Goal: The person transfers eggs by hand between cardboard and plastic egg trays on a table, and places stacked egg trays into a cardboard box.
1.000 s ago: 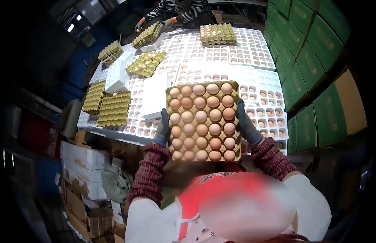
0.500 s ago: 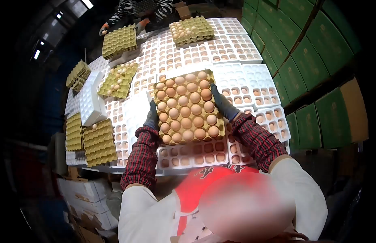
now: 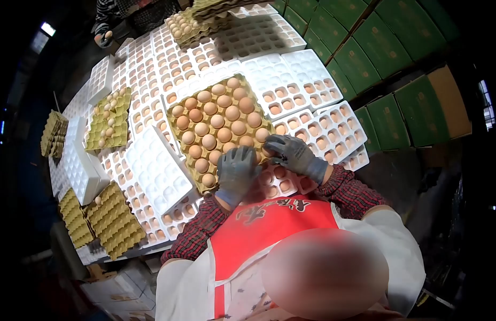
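A yellowish pulp egg tray point(image 3: 180, 129), full of brown eggs point(image 3: 224, 134), rests on the white foam trays in front of me. My left hand point(image 3: 238, 170), in a grey glove, curls its fingers down over eggs in the tray's near row; its palm side is hidden. Also gloved, my right hand point(image 3: 295, 156) bends its fingers around an egg point(image 3: 268, 151) at the near right corner. Below the hands lies a white foam tray point(image 3: 284, 193) with eggs in its cells, partly covered by my hands and apron.
Beside the egg tray on the left, a white foam tray point(image 3: 158, 170) lies tilted. Stacked pulp trays point(image 3: 114, 219) stand at the near left, and green cartons point(image 3: 384, 61) line the right. A co-worker's gloved hand point(image 3: 103, 39) holds eggs at the far left.
The egg tray, held at its sides before, now rests on the foam trays. Both hands have moved from its sides to its near eggs. The view has shifted.
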A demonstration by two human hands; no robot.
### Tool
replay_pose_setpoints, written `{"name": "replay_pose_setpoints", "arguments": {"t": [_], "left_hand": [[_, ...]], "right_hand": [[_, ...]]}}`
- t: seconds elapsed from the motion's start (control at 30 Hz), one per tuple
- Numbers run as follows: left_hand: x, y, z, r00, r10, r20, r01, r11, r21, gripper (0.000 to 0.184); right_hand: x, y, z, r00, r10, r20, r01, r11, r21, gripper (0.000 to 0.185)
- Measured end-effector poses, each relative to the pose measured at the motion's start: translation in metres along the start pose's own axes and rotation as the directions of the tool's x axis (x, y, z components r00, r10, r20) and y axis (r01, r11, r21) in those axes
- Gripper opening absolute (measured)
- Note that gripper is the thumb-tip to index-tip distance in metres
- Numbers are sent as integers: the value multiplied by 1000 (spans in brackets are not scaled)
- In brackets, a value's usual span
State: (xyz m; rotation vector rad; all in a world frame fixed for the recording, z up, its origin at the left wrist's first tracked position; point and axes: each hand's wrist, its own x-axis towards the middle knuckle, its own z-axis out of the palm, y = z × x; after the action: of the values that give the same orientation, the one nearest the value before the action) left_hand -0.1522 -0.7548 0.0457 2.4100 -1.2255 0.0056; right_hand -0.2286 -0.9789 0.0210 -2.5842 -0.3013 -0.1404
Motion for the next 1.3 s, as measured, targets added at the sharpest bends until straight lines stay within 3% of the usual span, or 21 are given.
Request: {"name": "replay_pose_setpoints", "arguments": {"t": [0.07,0.13,0.23,0.3,0.33,0.43,0.47,0.53,0.57,0.6,0.63,0.7,0.73,0.77,0.83,0.9,0.97,1.07,1.1,1.17,1.3], "left_hand": [[3,0,18,1000,2,-16,-1,999,49,47],[-1,-10,18,997,49,-63,-54,994,-93,44],[1,-24,14,956,-184,-230,17,815,-580,32],[14,-29,-3,948,-282,-147,94,689,-719,25],[23,-28,-3,975,-213,-63,133,787,-602,25],[41,-12,18,992,-125,13,126,992,-29,28],[43,-8,27,979,-171,106,155,977,148,33],[40,-11,32,990,-140,32,138,988,63,34],[36,-13,25,990,-139,-10,139,990,28,35],[31,-15,15,972,-230,-39,220,960,-175,40],[28,-23,6,951,-302,-72,228,835,-500,45],[24,-40,-3,857,-509,80,276,322,-905,49],[28,-43,-11,839,-513,181,335,225,-915,43],[36,-49,-7,910,-413,34,274,537,-798,39],[56,-39,-8,983,-174,-64,143,934,-328,38],[67,-20,5,976,-202,-78,213,962,173,38],[83,-17,18,934,-355,42,316,876,364,35],[87,-18,22,944,-329,38,292,881,373,42],[89,-16,17,927,-368,65,326,881,342,49],[81,-24,13,953,-302,-29,299,919,256,45],[91,-24,-5,941,-338,-28,324,922,-213,44]], "right_hand": [[1,4,2,999,34,8,-34,999,7,39],[1,9,2,975,218,-48,-187,914,361,39],[11,28,-1,902,432,10,-225,449,864,38],[36,29,-12,976,61,-209,3,955,295,35],[45,18,-21,996,87,-3,-84,973,213,31],[54,20,-1,993,-33,111,51,985,-165,31],[54,27,-6,995,-2,103,11,996,-84,34],[55,37,-10,992,53,116,-65,992,105,39],[49,46,-15,992,125,8,-106,802,588,47],[42,54,-22,961,265,83,-220,542,811,47],[43,54,-38,907,370,201,-294,218,931,47],[56,69,-40,930,298,213,-299,280,912,46],[70,77,-26,991,86,-108,17,702,712,45],[86,68,-27,991,93,95,-131,816,562,43],[103,23,-31,969,199,144,-165,962,-216,42],[115,37,26,986,153,67,-84,799,-595,44],[120,23,-1,944,268,191,-152,870,-470,36],[103,45,-34,968,216,128,-215,976,-21,52],[93,67,-27,981,190,-40,-177,959,223,57],[82,114,-43,929,362,-75,-237,739,631,58],[65,260,-69,717,631,-295,-577,776,255,54]]}}
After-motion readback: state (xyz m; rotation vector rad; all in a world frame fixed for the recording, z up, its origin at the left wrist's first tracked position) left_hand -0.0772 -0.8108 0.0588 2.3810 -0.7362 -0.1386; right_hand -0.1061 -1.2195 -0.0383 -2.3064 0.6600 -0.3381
